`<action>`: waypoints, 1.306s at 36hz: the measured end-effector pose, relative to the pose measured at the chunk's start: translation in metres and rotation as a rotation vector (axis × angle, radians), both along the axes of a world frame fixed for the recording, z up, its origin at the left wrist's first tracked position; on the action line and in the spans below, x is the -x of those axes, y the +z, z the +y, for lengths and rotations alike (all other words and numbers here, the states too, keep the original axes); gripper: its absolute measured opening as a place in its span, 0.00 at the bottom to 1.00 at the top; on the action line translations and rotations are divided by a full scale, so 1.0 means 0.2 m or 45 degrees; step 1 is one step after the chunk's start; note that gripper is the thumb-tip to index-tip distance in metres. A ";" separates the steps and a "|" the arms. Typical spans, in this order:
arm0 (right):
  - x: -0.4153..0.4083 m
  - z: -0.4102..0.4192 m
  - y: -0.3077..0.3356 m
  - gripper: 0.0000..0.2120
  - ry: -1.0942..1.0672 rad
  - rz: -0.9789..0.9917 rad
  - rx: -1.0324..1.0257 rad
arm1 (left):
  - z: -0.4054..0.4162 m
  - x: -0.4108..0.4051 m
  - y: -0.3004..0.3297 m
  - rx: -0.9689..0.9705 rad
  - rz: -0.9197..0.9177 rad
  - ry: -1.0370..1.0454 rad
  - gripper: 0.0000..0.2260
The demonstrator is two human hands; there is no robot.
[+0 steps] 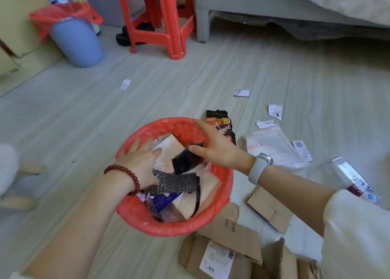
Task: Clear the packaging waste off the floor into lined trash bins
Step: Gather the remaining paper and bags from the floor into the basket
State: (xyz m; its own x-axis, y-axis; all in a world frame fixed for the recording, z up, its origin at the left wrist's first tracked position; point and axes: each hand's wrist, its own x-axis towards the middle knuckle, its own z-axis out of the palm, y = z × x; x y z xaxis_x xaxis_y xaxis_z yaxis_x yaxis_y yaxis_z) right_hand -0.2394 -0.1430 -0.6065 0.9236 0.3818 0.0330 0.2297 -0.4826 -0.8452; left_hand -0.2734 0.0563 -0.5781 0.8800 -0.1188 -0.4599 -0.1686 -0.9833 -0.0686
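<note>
Head view, centre of frame: red-lined bin (147,223) sits on the floor (63,114), already packed with waste — tan mailers, a grey bubble-wrap piece (175,182), blue-printed plastic.
Left hand (140,159) is inside the bin at its left side, fingers straight and spread, palm pressing down on the pale wrapper there — not gripping anything. Red bead bracelet (126,178) on that wrist.
Right hand (215,150) is over the bin's right half, fingers extended and apart; a black wrapper scrap (185,158) sits right under the thumb (blurred, so I cannot tell if it's touching or loose). Pale watch (258,169) on that wrist.
Waste on the floor, right side: black snack packet (221,123) just beyond the bin's far rim, clear poly bag (274,145), paper scraps, flattened cardboard (232,240) at bottom centre-right touching the bin.
Upper left: a second bin (78,42), blue with a red liner, well apart. Red stool (162,21) beside it at top centre.
</note>
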 end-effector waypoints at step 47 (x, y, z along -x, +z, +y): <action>-0.43 -1.73 -1.06 0.31 -0.212 0.398 1.135 | -1.57 -0.62 -1.22 0.366 -0.447 -0.315 0.10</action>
